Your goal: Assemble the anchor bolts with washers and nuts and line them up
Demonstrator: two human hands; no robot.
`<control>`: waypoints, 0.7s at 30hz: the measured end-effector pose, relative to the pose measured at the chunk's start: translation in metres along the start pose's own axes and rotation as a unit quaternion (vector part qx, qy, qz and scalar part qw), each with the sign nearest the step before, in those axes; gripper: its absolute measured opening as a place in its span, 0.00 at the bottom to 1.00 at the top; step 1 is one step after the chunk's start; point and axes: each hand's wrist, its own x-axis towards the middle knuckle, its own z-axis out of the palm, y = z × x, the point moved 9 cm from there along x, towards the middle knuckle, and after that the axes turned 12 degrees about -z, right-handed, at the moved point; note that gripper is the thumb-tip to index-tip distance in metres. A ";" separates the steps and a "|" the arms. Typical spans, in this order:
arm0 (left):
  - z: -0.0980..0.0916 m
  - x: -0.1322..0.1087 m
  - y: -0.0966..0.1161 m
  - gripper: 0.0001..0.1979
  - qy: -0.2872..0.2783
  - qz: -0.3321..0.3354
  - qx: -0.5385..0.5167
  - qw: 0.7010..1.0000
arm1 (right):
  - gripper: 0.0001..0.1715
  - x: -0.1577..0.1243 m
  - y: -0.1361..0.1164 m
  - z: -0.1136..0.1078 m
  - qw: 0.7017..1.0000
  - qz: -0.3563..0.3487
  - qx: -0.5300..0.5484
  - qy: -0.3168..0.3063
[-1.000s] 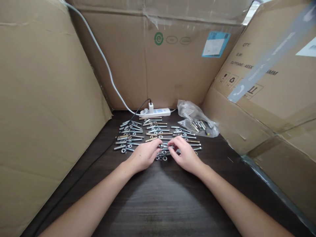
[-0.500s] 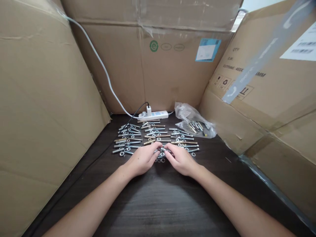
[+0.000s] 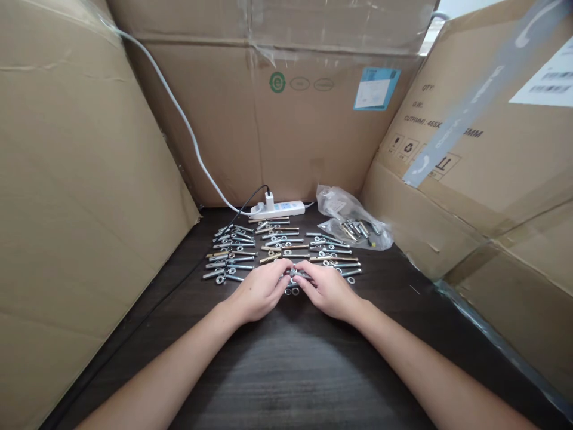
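Observation:
At the front edge of the spread of hardware, my left hand [image 3: 259, 291] and my right hand [image 3: 330, 291] meet fingertip to fingertip. Between them is a small silvery bolt [image 3: 294, 272] with what looks like a nut or washer on it. My left thumb and fingers pinch its left end; those of my right hand close on its shank to the right. Fingers cover most of the bolt. Just below the fingertips, loose washers [image 3: 295, 292] lie on the dark table [image 3: 286, 370].
Rows of bolts, sleeves [image 3: 218, 255], nuts and washers lie beyond and beside my hands. A clear plastic bag [image 3: 380, 236] with more bolts stands back right. Behind is a white power strip [image 3: 286, 208] with cables. Cardboard boxes [image 3: 286, 137] wall three sides.
Both hands keep nearly the same place, with the fingers shifting slightly around the bolt. A little more of the bolt shows between the fingertips now.

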 end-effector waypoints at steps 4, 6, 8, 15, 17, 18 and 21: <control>0.002 0.000 0.003 0.09 0.002 0.013 -0.006 1.000 | 0.11 0.001 -0.002 0.002 1.000 -0.014 -0.014 0.001; 0.002 -0.001 0.004 0.09 0.006 0.020 -0.007 1.000 | 0.11 0.001 -0.003 0.002 0.999 -0.023 -0.025 0.004; 0.003 -0.001 0.004 0.09 0.007 0.023 -0.010 1.000 | 0.11 0.001 -0.004 0.002 0.999 -0.031 -0.040 0.006; 0.005 0.000 -0.004 0.14 0.010 -0.004 -0.024 1.000 | 0.10 0.002 -0.009 0.001 0.997 -0.044 -0.063 0.009; 0.004 0.000 -0.002 0.15 0.015 0.002 -0.011 1.000 | 0.09 0.002 -0.012 0.001 0.997 -0.048 -0.059 0.013; 0.002 0.000 -0.001 0.15 0.019 0.003 -0.005 1.000 | 0.08 0.002 -0.012 0.000 0.997 -0.049 -0.057 0.016; -0.006 -0.002 0.002 0.12 0.039 0.002 -0.003 0.999 | 0.08 0.001 -0.013 -0.003 0.997 -0.044 -0.057 0.029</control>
